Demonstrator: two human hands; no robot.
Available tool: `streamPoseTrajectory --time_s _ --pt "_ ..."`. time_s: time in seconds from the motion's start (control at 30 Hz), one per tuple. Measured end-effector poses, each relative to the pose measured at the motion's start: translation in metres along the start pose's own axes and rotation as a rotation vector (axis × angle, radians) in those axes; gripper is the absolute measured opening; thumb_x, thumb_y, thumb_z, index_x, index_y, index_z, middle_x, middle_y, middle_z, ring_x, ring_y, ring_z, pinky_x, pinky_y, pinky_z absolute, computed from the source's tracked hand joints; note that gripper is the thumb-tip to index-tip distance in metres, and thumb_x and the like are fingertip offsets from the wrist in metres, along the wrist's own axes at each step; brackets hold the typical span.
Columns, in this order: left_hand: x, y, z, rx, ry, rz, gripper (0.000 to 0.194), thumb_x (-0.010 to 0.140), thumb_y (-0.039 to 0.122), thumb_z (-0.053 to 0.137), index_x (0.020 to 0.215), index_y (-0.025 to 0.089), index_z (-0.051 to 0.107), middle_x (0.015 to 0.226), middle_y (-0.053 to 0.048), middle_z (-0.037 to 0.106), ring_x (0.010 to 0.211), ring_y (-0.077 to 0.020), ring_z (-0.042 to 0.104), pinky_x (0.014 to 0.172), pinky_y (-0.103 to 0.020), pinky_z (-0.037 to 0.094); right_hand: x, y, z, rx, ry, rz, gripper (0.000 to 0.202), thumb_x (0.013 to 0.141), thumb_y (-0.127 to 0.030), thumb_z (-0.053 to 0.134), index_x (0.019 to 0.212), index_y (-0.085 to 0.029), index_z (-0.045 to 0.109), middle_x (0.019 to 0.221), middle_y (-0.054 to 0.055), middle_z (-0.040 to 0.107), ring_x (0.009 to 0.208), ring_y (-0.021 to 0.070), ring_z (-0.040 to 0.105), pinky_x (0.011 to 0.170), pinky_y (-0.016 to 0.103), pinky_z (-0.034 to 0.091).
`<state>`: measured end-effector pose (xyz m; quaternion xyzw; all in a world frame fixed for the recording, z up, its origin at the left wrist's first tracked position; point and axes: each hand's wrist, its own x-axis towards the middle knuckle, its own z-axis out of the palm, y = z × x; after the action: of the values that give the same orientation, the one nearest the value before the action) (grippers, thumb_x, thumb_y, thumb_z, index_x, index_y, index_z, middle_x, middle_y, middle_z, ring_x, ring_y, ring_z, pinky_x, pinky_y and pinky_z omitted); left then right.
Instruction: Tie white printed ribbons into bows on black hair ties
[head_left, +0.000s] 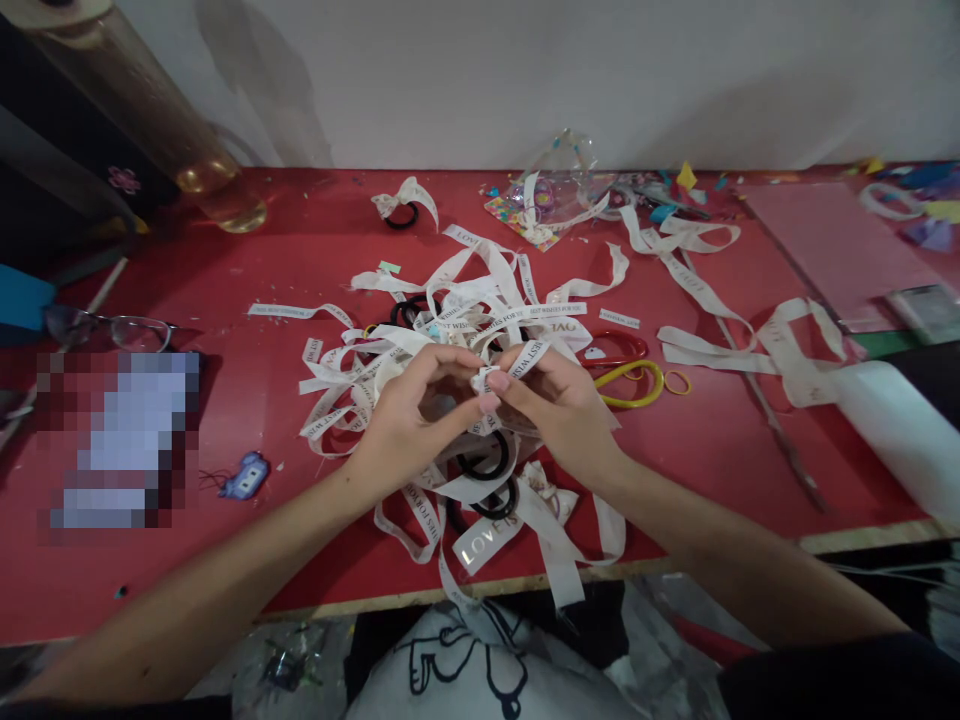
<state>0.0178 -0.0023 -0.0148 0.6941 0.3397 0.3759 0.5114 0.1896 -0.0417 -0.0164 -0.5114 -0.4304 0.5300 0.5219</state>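
Note:
A white printed ribbon (486, 380) is gathered between my two hands above the middle of the table. My left hand (420, 405) pinches it between thumb and fingers. From the other side, the thumb and fingers of my right hand (551, 400) close on the same ribbon, and a lettered strip sticks up beside them. Below the hands lie black hair ties (489, 455) among more ribbon. A wide ribbon with metallic "LOVE IS" lettering (480, 545) lies near the front edge. Loose printed ribbons (487, 270) pile up behind and around both hands.
Yellow-handled scissors (637, 388) lie right of the pile. A finished-looking bow on a hair tie (401, 210) sits at the back. On the left are glasses (139, 330), a pixelated phone-like shape (135, 430) and a blue charm (246, 476). A bottle (217, 190) stands back left.

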Motion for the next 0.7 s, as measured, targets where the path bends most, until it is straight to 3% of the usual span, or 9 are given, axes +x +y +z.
streamPoseTrajectory --time_s 0.07,0.17,0.47,0.7 --pt "0.0014 0.0014 -0.0004 -0.053 0.018 -0.041 0.014 0.092 0.031 0.065 0.098 0.02 0.059 0.089 0.0 0.067 0.08 -0.0112 0.065 0.066 -0.019 0.051 -0.0006 0.0005 0.0001 0.008 0.012 0.017 0.028 0.08 -0.045 0.076 0.085 -0.021 0.062 0.07 -0.004 0.057 0.056 0.0087 0.052 0.048 0.021 0.043" --pt "0.0024 0.002 -0.0004 -0.053 0.031 -0.055 0.011 0.095 0.029 0.061 0.09 0.02 0.058 0.078 0.002 0.062 0.069 -0.0083 0.06 0.059 -0.017 0.047 -0.0016 0.0018 0.0008 0.006 0.02 0.027 0.03 0.078 -0.046 0.078 0.083 -0.022 0.062 0.065 -0.005 0.055 0.053 0.0083 0.05 0.047 0.021 0.042" --pt "0.0 0.0 0.0032 -0.073 0.083 -0.059 0.012 0.099 0.031 0.054 0.093 0.021 0.055 0.076 0.003 0.058 0.067 -0.0082 0.057 0.059 -0.018 0.046 -0.0019 0.0011 0.0034 -0.077 0.081 -0.056 0.024 0.087 -0.043 0.07 0.087 -0.023 0.059 0.061 -0.006 0.049 0.051 0.0077 0.047 0.047 0.021 0.04" --pt "0.0021 0.0003 0.0023 -0.105 0.026 -0.121 0.016 0.091 0.033 0.068 0.091 0.021 0.058 0.078 0.003 0.058 0.065 -0.0077 0.052 0.057 -0.019 0.043 -0.0033 0.0001 0.0052 -0.109 0.041 -0.062 0.024 0.09 -0.044 0.066 0.086 -0.023 0.055 0.064 -0.006 0.049 0.053 0.0088 0.047 0.047 0.022 0.039"
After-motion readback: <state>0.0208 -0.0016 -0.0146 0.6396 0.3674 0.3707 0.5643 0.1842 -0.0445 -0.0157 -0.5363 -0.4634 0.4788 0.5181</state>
